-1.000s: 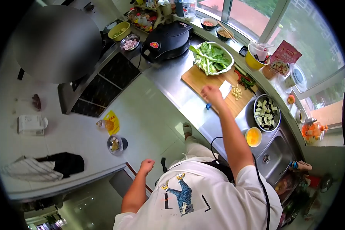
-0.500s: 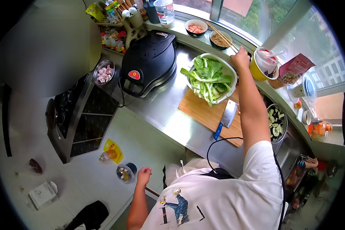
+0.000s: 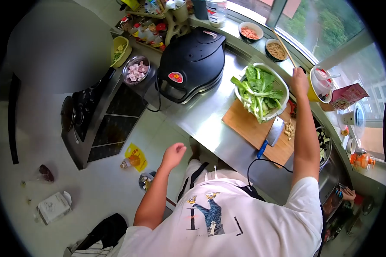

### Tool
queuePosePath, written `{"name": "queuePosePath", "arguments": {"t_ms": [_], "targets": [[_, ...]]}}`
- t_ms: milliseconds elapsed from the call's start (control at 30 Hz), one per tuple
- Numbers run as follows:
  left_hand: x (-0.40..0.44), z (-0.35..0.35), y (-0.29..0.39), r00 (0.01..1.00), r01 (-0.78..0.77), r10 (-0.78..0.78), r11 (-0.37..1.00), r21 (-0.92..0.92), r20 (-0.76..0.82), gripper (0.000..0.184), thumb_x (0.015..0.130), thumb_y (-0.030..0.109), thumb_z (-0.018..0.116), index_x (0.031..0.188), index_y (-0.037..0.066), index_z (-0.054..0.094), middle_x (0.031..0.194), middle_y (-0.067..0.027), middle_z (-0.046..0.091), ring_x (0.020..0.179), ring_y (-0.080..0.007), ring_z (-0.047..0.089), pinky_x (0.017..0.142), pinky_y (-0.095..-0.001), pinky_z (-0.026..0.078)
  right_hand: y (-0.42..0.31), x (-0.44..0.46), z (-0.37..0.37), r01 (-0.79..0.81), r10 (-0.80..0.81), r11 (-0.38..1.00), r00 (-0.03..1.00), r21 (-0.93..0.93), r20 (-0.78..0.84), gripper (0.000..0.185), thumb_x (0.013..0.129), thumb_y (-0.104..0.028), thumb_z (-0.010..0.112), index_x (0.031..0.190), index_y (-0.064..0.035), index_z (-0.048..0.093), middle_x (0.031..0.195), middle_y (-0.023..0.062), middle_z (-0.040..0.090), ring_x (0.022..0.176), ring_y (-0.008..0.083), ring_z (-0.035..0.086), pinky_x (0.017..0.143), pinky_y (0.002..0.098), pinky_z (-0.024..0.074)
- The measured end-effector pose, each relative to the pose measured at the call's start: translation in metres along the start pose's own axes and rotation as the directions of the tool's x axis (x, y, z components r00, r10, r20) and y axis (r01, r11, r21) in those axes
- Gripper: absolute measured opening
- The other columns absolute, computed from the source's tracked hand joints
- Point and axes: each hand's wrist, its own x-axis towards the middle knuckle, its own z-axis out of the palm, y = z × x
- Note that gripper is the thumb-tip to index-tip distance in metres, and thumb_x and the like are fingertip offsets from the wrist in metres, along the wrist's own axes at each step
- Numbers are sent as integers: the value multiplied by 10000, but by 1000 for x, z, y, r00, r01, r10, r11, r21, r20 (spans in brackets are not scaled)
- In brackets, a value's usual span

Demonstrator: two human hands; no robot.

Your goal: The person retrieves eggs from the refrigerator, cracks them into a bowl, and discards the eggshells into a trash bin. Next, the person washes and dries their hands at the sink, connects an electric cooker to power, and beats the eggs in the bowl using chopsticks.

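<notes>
My right hand (image 3: 300,82) is closed around a pair of wooden chopsticks (image 3: 286,49), which point up past a bowl of brown shreds (image 3: 276,50) on the sill. Left of that hand, leafy greens (image 3: 260,88) fill a white basket (image 3: 283,106) at the back of the wooden cutting board (image 3: 240,122). A cleaver (image 3: 272,136) with a blue handle lies on the board beside peeled garlic cloves (image 3: 289,129). My left hand (image 3: 174,155) hangs over the floor in front of the counter, its fingers curled and nothing visible in them.
A black electric griddle (image 3: 191,64) stands on the steel counter, with a metal bowl of raw meat (image 3: 136,70) left of it. A bowl of pink pieces (image 3: 250,32) and a yellow tub (image 3: 314,92) sit along the sill. Cut eggplant (image 3: 324,143) is near the sink.
My left hand has risen and come forward. The view has shifted, so the counter things appear further right. My right hand still holds the chopsticks, now more steeply angled beside the bowl.
</notes>
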Motion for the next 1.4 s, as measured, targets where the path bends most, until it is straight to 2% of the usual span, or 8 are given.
{"name": "queuePosePath", "arguments": {"t_ms": [133, 233, 400, 567, 867, 1000, 1267, 1400], "targets": [[52, -29, 15, 994, -68, 62, 995, -74, -89, 245, 882, 233, 635, 994, 16, 657, 830, -42, 661, 744, -114, 597, 701, -262, 486, -8, -54, -37, 105, -120, 939, 992, 329, 25, 260, 963, -257, 454, 944, -21, 563, 838, 247, 581, 804, 449, 555, 689, 474, 437], [125, -60, 14, 953, -151, 126, 986, -73, -274, 230, 886, 236, 631, 955, 19, 657, 816, -39, 658, 751, -122, 598, 695, -268, 482, -36, -105, -74, -66, -59, 843, 975, 533, 214, 292, 971, -301, 467, 961, -42, 600, 645, -6, 485, 540, 65, 442, 459, 253, 351], [258, -126, 42, 908, 8, 44, 992, 124, -416, 465, 853, 480, 563, 968, 41, 665, 942, -188, 669, 916, -363, 628, 808, -436, 485, -99, -179, -103, -356, -72, 576, 875, 736, 479, 321, 990, -260, 470, 1195, -26, 550, 737, -8, 537, 670, 71, 515, 646, 214, 424], [323, -138, 34, 984, 81, -100, 988, -133, -144, 340, 793, 360, 690, 899, 37, 694, 911, -154, 694, 858, -306, 659, 779, -390, 499, -178, -235, -63, -644, -73, -4, 763, 765, 642, 221, 980, -198, 464, 1149, -61, 502, 798, 56, 618, 685, 159, 620, 653, 289, 514], [280, -162, 56, 930, -367, 280, 745, -556, -238, 194, 904, 225, 602, 962, 40, 606, 784, 19, 579, 671, -71, 516, 603, -233, 427, -295, -270, 38, -660, -68, 123, 739, 741, 670, 282, 998, -349, 417, 900, -91, 477, 730, 41, 539, 646, 160, 540, 648, 307, 482], [185, -171, 101, 968, -164, 250, 664, -730, 10, 213, 920, 193, 603, 1049, 26, 567, 860, 11, 590, 730, -43, 533, 624, -185, 441, -363, -249, 48, -675, -210, 48, 714, 736, 668, 335, 1016, -322, 386, 1047, -20, 530, 1093, 145, 636, 1019, 239, 625, 915, 360, 486], [145, -166, 125, 945, -140, 326, 514, -846, 42, 193, 928, 171, 587, 1060, 36, 549, 1004, -75, 634, 874, -150, 607, 749, -272, 496, -404, -247, 31, -602, -342, 116, 722, 790, 601, 257, 1007, -316, 435, 949, -84, 529, 729, -39, 483, 624, 51, 409, 551, 216, 347], [189, -176, 128, 934, 239, 207, 244, -940, 291, 409, 973, 319, 465, 1181, -30, 414, 1203, -228, 546, 1027, -325, 608, 905, -426, 486, -389, -252, 27, -421, -397, 271, 770, 866, 499, 260, 1016, -298, 412, 888, -85, 490, 735, -23, 477, 673, 76, 439, 608, 230, 382]]}}
